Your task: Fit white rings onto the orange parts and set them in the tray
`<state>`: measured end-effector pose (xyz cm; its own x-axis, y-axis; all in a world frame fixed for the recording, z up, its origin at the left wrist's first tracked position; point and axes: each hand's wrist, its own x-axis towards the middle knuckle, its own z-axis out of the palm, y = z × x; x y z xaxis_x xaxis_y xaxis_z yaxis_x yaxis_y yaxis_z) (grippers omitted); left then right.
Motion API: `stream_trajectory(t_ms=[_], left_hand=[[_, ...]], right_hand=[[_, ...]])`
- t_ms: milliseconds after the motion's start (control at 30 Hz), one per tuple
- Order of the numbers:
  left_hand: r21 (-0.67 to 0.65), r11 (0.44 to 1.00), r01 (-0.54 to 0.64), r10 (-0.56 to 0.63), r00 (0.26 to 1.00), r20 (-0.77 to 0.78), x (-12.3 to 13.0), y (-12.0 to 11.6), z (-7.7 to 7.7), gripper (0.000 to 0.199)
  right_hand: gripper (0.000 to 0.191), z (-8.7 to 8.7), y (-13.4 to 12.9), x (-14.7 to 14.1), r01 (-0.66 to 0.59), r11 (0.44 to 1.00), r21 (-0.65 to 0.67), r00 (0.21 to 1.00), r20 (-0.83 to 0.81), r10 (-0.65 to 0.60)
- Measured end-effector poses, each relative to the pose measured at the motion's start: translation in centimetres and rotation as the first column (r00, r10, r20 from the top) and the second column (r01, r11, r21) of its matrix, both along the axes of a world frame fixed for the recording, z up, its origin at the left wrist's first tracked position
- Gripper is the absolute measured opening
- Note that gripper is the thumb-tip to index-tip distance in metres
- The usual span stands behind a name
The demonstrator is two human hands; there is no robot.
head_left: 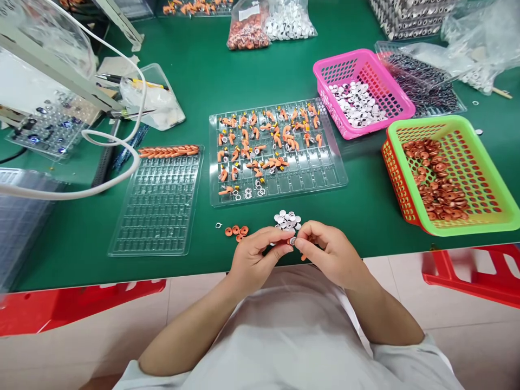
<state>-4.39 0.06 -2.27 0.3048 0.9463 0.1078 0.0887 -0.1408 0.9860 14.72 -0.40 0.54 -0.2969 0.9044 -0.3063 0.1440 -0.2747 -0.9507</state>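
Small part (292,241) pinched between two hands at the table's near edge

The part, partly hidden by the fingers, is just above the table (195,70) edge, in front of the person's shirt (300,330). The left hand (254,259) pinches it between thumb and forefinger. The right hand (331,252) also has thumb and forefinger pressed together on it, from the other side; an orange tip (304,258) shows below these fingers.

Just beyond the hands lies a pile of white discs (286,219). Left of it are a few orange discs (236,231) and a clear-centred ring (219,225).

Farther back, a clear tray (320,179) holds many orange pieces (277,140) in its compartments, with loose rings (248,193) in its nearest row. Left of it, a second tray (154,216) bears a row of overlapping orange parts (168,151) along its far end.

To the right, a pink basket (382,125) holds white and dark discs (359,105). Nearer, a green basket (479,230), nested in a red one (396,187), holds copper-coloured discs (441,187). Two bags (248,32) of small pieces lie at the back, and a white cable (122,142) loops over the table's left side.
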Motion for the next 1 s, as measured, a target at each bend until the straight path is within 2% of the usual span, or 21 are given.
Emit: stream_trajectory(t_ms=[300, 600, 767, 867, 1000], left_hand=[[0.089, 0.996, 0.001, 0.005, 0.997, -0.072, -0.01, 0.08, 0.09, 0.023], [0.256, 0.966, 0.046, -0.018, 0.994, -0.111, 0.12, 0.33, 0.32, 0.029], [0.281, 0.959, 0.043, -0.002, 0.990, -0.144, 0.09, 0.24, 0.29, 0.026], [0.268, 0.963, 0.027, 0.016, 0.988, -0.156, 0.03, 0.13, 0.33, 0.025], [0.231, 0.973, 0.009, 0.027, 0.988, -0.151, 0.05, 0.05, 0.42, 0.023]], right_hand=[[0.017, -0.02, 0.16, 0.13, -0.023, 0.999, 0.043, 1.000, 0.019, 0.022], [0.016, -0.19, 0.36, 0.31, -0.073, 0.996, 0.055, 0.996, 0.047, 0.070], [0.014, -0.47, 0.43, 0.40, -0.092, 0.994, 0.061, 0.994, 0.062, 0.088], [0.014, -0.47, 0.15, 0.38, -0.092, 0.988, 0.126, 0.992, 0.101, 0.079], [0.013, -0.61, -0.35, 0.27, -0.093, 0.948, 0.303, 0.982, 0.183, 0.037]])
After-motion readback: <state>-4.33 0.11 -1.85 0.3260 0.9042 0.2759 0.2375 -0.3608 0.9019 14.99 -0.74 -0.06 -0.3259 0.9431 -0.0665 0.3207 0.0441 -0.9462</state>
